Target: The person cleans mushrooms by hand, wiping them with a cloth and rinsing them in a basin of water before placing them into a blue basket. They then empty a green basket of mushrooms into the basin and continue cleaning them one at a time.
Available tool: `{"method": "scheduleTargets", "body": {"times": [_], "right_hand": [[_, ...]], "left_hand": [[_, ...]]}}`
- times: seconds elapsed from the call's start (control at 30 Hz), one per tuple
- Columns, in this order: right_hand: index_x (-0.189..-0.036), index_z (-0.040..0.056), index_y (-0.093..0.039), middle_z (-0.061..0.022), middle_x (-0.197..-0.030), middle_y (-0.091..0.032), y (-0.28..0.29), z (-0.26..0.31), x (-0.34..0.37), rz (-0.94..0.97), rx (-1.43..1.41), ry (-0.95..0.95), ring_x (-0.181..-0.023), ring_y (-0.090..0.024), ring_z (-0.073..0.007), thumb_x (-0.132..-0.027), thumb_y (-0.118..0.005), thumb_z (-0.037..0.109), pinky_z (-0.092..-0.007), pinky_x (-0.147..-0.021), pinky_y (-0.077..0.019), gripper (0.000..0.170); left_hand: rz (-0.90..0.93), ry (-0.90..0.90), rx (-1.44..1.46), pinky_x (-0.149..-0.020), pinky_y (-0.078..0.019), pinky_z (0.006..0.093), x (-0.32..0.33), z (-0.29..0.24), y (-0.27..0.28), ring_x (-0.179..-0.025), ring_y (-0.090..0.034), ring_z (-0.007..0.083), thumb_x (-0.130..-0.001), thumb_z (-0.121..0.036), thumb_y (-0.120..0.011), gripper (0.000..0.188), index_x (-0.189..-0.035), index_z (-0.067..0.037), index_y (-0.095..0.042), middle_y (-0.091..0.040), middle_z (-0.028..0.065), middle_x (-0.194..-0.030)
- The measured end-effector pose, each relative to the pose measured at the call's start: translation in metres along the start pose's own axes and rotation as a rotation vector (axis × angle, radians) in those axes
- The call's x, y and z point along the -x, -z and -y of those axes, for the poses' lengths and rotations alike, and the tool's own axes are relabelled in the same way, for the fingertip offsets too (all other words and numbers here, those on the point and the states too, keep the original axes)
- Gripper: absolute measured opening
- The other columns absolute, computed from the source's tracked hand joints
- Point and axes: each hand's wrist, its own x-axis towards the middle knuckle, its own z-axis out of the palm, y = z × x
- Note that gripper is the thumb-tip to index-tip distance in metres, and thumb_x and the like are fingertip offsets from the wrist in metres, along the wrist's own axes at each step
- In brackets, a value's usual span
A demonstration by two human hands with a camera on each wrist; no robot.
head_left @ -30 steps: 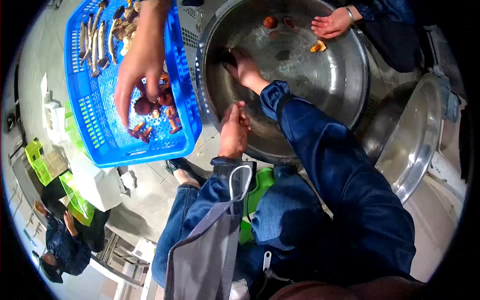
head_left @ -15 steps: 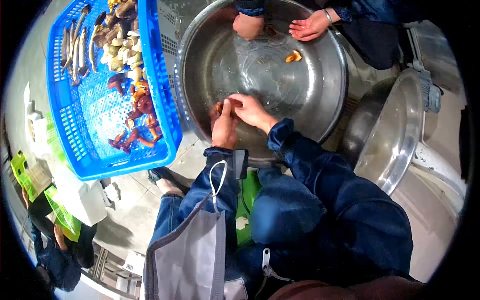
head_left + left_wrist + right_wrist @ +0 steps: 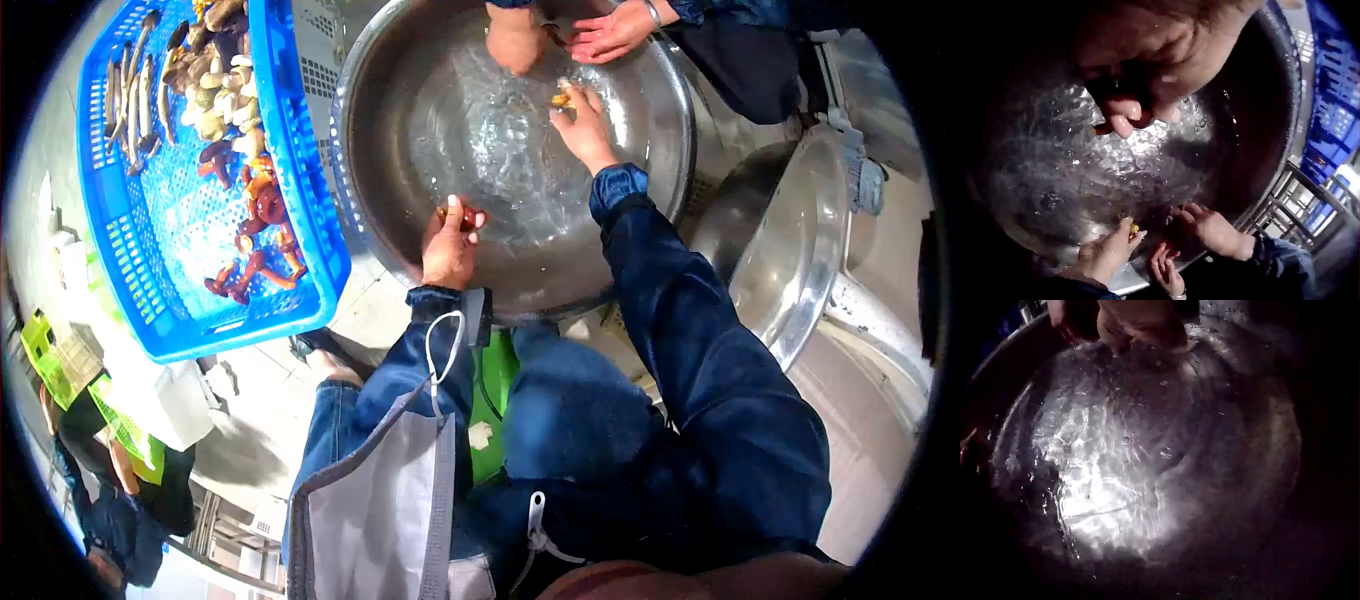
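My left hand (image 3: pixel 449 250) holds a red-brown mushroom (image 3: pixel 468 217) over the near left part of a wide metal basin (image 3: pixel 372 190). In the left wrist view its curled fingers (image 3: pixel 1121 119) hide most of that mushroom. Across the basin, my right hand (image 3: pixel 585 133) pinches a small yellow-orange mushroom piece (image 3: pixel 562 100) between thumb and fingers; the piece also shows yellow in the left wrist view (image 3: pixel 1134 229). Rippling water (image 3: pixel 500 150) covers the basin floor.
Another person's fist (image 3: pixel 515 42) and open, palm-up hand (image 3: pixel 608 33) are at the far rim. A blue basket (image 3: pixel 150 290) left of the basin bears sorted mushrooms (image 3: pixel 225 95). To the right leans a metal bowl (image 3: pixel 795 260). A person (image 3: pixel 120 490) sits at far left.
My right hand has moved from beside my left hand to the far right and taken the yellow piece. My left hand keeps the red-brown mushroom. The other person's arm has left the basket for the basin.
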Motion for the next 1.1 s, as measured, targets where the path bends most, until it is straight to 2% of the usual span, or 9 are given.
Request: {"method": "scheduleTargets", "body": {"times": [0.07, 0.1, 0.17, 0.23, 0.37, 0.5, 0.8, 1.0, 1.1], "right_hand": [[-0.117, 0.0113, -0.057, -0.0153, -0.106, -0.062, -0.006, -0.006, 0.003, 0.337, -0.079, -0.171, -0.095, -0.059, -0.0334, -0.082, -0.066, 0.028, -0.0403, -0.084, -0.0465, 0.040], [-0.113, 0.0080, -0.057, -0.0088, -0.089, -0.066, -0.027, -0.018, 0.018, 0.261, -0.240, -0.051, -0.081, -0.063, -0.0227, -0.087, -0.063, 0.032, -0.0344, -0.070, -0.0494, 0.036], [-0.108, 0.0052, -0.057, -0.0024, -0.087, -0.063, -0.007, 0.032, 0.038, 0.568, -0.684, -0.607, -0.075, -0.059, -0.0099, -0.092, -0.056, 0.035, -0.0255, -0.061, -0.0455, 0.034], [-0.107, 0.0050, -0.057, 0.0015, -0.080, -0.058, -0.010, 0.046, 0.059, 0.593, -0.978, -0.736, -0.068, -0.052, -0.0036, -0.095, -0.051, 0.036, -0.0207, -0.055, -0.0407, 0.034], [-0.098, 0.0066, -0.057, -0.0001, -0.084, -0.058, 0.002, 0.070, 0.083, 0.779, -1.289, -1.021, -0.066, -0.051, -0.0072, -0.092, -0.057, 0.041, -0.0208, -0.062, -0.0422, 0.035], [-0.096, 0.0046, -0.058, 0.0023, -0.074, -0.052, 0.003, 0.080, 0.086, 0.834, -1.070, -0.620, -0.063, -0.046, -0.0074, -0.093, -0.056, 0.036, -0.0226, -0.060, -0.0400, 0.032], [-0.088, 0.0004, -0.057, -0.0008, -0.077, -0.055, 0.010, 0.077, 0.081, 0.846, -1.011, -0.483, -0.066, -0.049, -0.0093, -0.095, -0.051, 0.025, -0.0243, -0.063, -0.0420, 0.026], [-0.090, 0.0004, -0.058, -0.0005, -0.076, -0.057, 0.014, 0.081, 0.077, 0.819, -0.864, -0.373, -0.067, -0.052, -0.0084, -0.093, -0.054, 0.024, -0.0242, -0.060, -0.0433, 0.024], [-0.087, 0.0005, -0.058, -0.0004, -0.074, -0.057, 0.029, 0.095, 0.072, 0.993, -0.683, -0.335, -0.067, -0.052, -0.0083, -0.092, -0.056, 0.025, -0.0251, -0.062, -0.0438, 0.025]], "left_hand": [[-0.065, -0.004, 0.105, -0.066, -0.0498, 0.0206, -0.002, 0.005, -0.004, -0.083, -0.060, 0.0159, -0.094, -0.014, -0.054, 0.013, -0.103, -0.004, -0.053, -0.057, 0.0061, -0.092], [-0.097, -0.005, 0.156, -0.071, -0.0524, 0.0210, -0.003, 0.006, -0.006, -0.088, -0.061, 0.0173, -0.093, -0.010, -0.054, 0.016, -0.107, -0.003, -0.053, -0.056, 0.0072, -0.096], [-0.019, -0.040, 0.106, -0.078, -0.0527, 0.0235, -0.011, 0.011, 0.004, -0.092, -0.060, 0.0196, -0.093, -0.006, -0.054, 0.020, -0.112, -0.001, -0.051, -0.054, 0.0079, -0.100], [-0.081, -0.060, -0.006, -0.076, -0.0527, 0.0230, -0.003, 0.003, -0.008, -0.090, -0.060, 0.0190, -0.093, -0.007, -0.054, 0.021, -0.113, -0.001, -0.050, -0.054, 0.0070, -0.097], [-0.100, 0.009, -0.024, -0.072, -0.0539, 0.0259, -0.016, 0.001, 0.009, -0.087, -0.061, 0.0200, -0.096, -0.021, -0.050, 0.022, -0.105, -0.001, -0.056, -0.056, 0.0071, -0.094], [-0.045, -0.033, 0.276, -0.084, -0.0542, 0.0331, -0.012, 0.000, -0.007, -0.098, -0.061, 0.0245, -0.098, -0.016, -0.044, 0.023, -0.113, -0.001, -0.053, -0.058, 0.0110, -0.106], [0.084, -0.016, 0.401, -0.098, -0.0468, 0.0407, -0.008, -0.009, -0.015, -0.110, -0.057, 0.0271, -0.091, -0.001, -0.040, 0.036, -0.125, -0.004, -0.050, -0.056, 0.0120, -0.122], [0.055, -0.059, 0.304, -0.092, -0.0503, 0.0363, -0.006, -0.005, -0.017, -0.103, -0.059, 0.0231, -0.096, -0.017, -0.046, 0.030, -0.123, -0.007, -0.050, -0.059, 0.0088, -0.114], [0.134, -0.044, 0.156, -0.077, -0.0526, 0.0303, -0.004, -0.005, -0.022, -0.088, -0.060, 0.0148, -0.094, -0.028, -0.054, 0.034, -0.123, -0.010, -0.049, -0.059, 0.0027, -0.103]]}}
